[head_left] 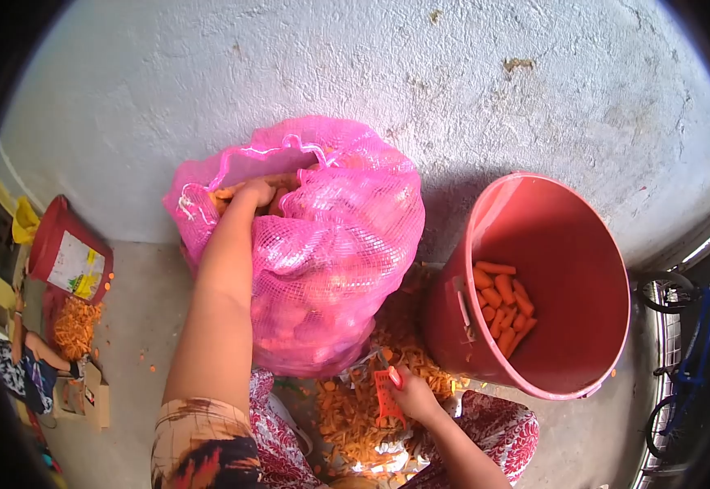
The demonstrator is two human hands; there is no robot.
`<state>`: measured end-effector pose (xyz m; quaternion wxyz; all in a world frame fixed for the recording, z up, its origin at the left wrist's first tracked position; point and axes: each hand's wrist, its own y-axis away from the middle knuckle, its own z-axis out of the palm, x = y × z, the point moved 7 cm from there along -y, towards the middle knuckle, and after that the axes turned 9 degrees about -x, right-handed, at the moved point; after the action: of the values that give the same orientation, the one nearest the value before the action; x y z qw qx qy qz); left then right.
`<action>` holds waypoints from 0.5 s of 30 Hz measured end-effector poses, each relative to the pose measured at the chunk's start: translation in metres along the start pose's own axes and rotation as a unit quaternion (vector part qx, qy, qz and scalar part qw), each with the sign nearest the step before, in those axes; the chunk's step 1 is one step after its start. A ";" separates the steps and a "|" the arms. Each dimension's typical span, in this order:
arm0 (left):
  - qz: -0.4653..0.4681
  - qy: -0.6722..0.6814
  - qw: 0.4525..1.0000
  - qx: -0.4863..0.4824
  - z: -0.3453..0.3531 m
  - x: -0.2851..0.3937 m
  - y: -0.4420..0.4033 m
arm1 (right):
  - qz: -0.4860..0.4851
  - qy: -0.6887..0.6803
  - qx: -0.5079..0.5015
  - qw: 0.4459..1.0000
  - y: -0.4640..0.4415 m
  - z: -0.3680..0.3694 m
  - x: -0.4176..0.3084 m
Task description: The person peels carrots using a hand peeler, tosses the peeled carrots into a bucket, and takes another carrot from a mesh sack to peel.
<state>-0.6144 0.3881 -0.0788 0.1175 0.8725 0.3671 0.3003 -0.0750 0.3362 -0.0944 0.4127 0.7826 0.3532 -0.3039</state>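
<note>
- The left hand (259,194) is inside the mouth of a large, bulging pink mesh sack (339,236), its forearm reaching up across the sack's left side; the fingers are partly hidden, so I cannot tell whether they are clamped on anything
- Orange-brown carrots (229,194) lie in the sack's mouth just beside that hand, on its left, with more dim shapes behind the mesh
- A loose fold of pink mesh rises just to the right of the wrist and hides part of the contents
- The right hand (414,394), lower and well apart from the left, is closed around an orange-red plastic peeler with a perforated flat panel (387,397), held below the sack
- Beneath and around the peeler spreads a heap of thin orange peelings (343,420), between legs in red-and-white patterned trousers (498,428)
- To the right stands a tall, round red plastic bucket (567,236), tilted in view, with bright orange peeled carrots (506,306) at its bottom; the bulk of the sack lies between it and the left hand
- Behind sack and bucket is a rough, pale plaster wall (485,106)
- Far left, another person's leg (44,352) shows near a second peelings pile (78,328) and a smaller red bucket with a white label (72,257)
- Far right is a blue-framed bicycle (704,338)
</note>
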 end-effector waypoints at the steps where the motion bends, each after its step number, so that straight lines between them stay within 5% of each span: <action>1: -0.006 -0.043 0.999 0.023 0.000 -0.014 -0.016 | 0.002 -0.008 -0.004 1.000 0.001 0.001 0.000; 15: -0.082 -0.050 0.990 0.102 -0.016 -0.011 0.014 | 0.004 -0.018 -0.005 1.000 0.001 -0.001 0.006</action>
<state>-0.6219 0.3697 -0.0653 0.0703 0.8608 0.4600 0.2063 -0.0707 0.3382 -0.0978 0.4245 0.7763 0.3437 -0.3147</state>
